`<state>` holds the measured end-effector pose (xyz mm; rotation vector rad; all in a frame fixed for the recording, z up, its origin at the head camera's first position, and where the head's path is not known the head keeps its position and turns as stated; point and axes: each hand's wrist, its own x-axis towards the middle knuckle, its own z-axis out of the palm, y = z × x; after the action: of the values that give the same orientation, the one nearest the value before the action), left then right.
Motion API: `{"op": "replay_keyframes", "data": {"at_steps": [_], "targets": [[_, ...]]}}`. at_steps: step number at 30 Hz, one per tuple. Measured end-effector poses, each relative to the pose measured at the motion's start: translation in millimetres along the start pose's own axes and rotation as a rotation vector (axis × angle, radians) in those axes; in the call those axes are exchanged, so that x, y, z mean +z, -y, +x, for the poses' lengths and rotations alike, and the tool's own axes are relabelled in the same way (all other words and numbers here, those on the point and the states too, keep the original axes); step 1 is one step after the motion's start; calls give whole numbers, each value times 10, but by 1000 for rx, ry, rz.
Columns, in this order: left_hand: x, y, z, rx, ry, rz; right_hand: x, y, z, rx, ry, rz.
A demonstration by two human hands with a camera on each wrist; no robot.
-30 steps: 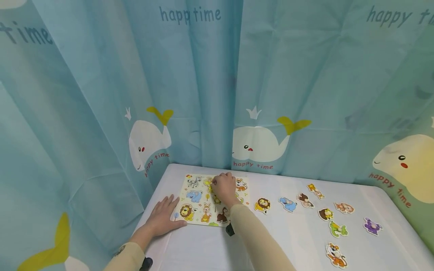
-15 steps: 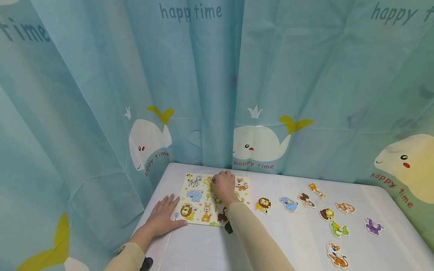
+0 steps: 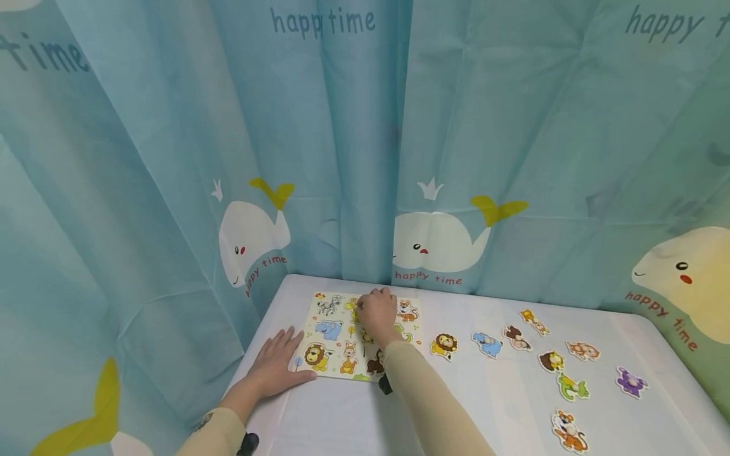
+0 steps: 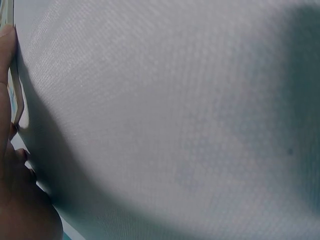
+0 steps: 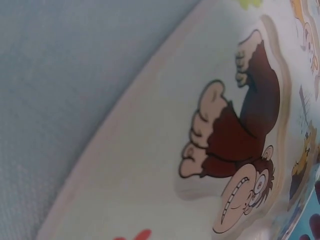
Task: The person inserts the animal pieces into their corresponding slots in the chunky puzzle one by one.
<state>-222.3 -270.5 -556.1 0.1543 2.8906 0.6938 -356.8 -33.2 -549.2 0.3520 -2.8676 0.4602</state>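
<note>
A puzzle board (image 3: 333,374) with animal pictures lies on the white table. My left hand (image 3: 275,366) rests spread at its near left corner, thumb along the front edge; in the left wrist view the thumb (image 4: 6,45) touches the board's side. My right hand (image 3: 376,315) is over the board's upper middle, its fingers pinching a yellow giraffe puzzle piece (image 3: 351,309), mostly hidden by the hand. Around it on the board are a zebra (image 3: 328,306), an elephant (image 3: 328,330), a lion (image 3: 316,356) and a tiger (image 3: 407,310). The right wrist view shows the board's gorilla picture (image 5: 245,125) close up.
Loose animal pieces lie to the right: a lion (image 3: 443,346), an elephant (image 3: 486,344), a crocodile (image 3: 573,386), a tiger (image 3: 569,432), a purple animal (image 3: 631,382) and several others. A blue whale-print curtain (image 3: 365,158) hangs behind and left of the table.
Both hands stay almost in place. The right hand's fingers remain at the giraffe, and the view has shifted very slightly.
</note>
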Motion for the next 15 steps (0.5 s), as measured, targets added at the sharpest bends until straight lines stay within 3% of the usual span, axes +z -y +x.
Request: {"op": "replay_keyframes", "data": {"at_steps": [15], "targets": [[-8,-3,1,-6,13,-3,-61,52,-29,28,-7,9]]}}
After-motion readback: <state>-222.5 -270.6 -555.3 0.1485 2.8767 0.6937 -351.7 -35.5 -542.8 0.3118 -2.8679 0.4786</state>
